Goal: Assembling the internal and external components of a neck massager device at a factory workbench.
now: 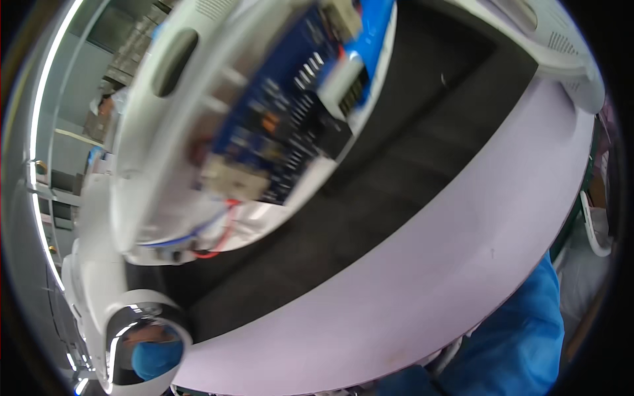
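Neither of my hands shows in the head view. Close up and smeared by motion, an open white plastic housing [142, 152] fills the upper left. Inside it lies a blue circuit board [261, 99] with rows of pins and pale connectors. A bright blue part [378, 43] sits at the board's upper right end. One red wire [226, 232] and one blue wire [188, 236] run out near the housing's lower end. What holds the housing up, if anything, is hidden.
A black mat [422, 145] covers part of a pale lilac table [449, 264]. White casings stand at the upper right [571, 59] and lower left, the latter with a round mirrored end [146, 350]. Blue clothing [512, 336] shows below the table edge. Stacked boxes [135, 49] are behind.
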A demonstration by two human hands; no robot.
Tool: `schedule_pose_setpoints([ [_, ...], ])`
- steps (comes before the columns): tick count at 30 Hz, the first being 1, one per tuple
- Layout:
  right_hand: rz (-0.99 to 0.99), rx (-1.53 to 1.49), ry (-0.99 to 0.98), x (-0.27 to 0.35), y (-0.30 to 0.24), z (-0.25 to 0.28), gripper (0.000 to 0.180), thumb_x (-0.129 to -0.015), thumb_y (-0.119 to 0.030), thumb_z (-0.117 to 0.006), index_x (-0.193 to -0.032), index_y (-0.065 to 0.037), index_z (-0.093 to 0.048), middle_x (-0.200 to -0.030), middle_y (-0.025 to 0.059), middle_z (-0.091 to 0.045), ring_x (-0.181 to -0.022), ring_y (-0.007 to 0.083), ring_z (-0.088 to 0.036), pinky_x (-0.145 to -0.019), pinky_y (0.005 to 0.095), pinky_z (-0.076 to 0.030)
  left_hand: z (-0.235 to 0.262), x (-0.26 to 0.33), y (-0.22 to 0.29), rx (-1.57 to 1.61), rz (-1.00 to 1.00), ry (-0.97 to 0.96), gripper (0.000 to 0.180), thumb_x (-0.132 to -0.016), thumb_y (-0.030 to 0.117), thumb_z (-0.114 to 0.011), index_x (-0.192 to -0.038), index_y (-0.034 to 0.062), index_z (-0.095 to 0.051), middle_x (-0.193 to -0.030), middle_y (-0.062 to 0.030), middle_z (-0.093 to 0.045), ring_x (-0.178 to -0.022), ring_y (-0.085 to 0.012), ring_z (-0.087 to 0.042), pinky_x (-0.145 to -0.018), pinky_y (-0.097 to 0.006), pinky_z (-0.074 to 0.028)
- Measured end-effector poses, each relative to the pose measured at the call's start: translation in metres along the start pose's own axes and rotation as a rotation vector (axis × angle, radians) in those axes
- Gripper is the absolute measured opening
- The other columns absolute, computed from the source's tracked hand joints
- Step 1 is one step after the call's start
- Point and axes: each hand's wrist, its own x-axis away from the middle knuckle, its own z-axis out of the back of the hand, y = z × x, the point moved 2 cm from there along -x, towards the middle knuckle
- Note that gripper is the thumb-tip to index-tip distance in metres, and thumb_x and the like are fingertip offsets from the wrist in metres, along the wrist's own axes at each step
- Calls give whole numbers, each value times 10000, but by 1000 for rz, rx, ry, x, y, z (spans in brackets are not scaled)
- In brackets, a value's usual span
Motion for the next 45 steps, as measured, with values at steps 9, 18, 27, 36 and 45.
schedule_pose_setpoints([
  [9,306,-750,48,65,38,92,413,-734,-248,-601,-1016,54,-593,-861,159,-656,-760,249,-648,-669,316,-495,35,-13,46,267,-15,174,110,-872,149,-522,-851,42,-535,-863,-56,-592,-823,-145,-542,-739,-278,-427],
  [18,374,-812,-530,440,1,300,342,-728,-97,-602,-1036,44,-555,-852,31,-597,-742,77,-514,-679,224,-427,11,77,122,469,-56,-322,171,-846,90,-460,-900,-34,-565,-907,-117,-613,-854,-190,-580,-756,-303,-467],
  [27,339,-1288,-1040,699,-79,271,349,-809,-80,-594,-1123,29,-489,-964,51,-566,-854,91,-509,-742,232,-428,15,149,154,896,-265,-943,783,-831,367,-557,-1393,4,-149,-1307,-153,-387,-1224,-240,-348,-1032,-363,-232],
  [36,538,-969,-800,760,-100,225,303,-899,-230,-472,-1100,-14,-543,-903,133,-532,-872,260,-489,-801,334,-403,114,159,65,1118,122,-801,382,-883,254,-519,-1097,-58,-461,-671,-153,-590,-586,-228,-602,-540,-314,-478],
  [45,1057,125,-6,839,-93,46,496,-718,-264,-669,-1184,-182,-520,-1174,65,-504,-1178,332,-358,-937,512,-292,197,136,-55,1457,257,-490,578,-857,496,-374,-1113,-16,-446,-733,-230,-585,-610,-358,-595,-564,-401,-492],
])
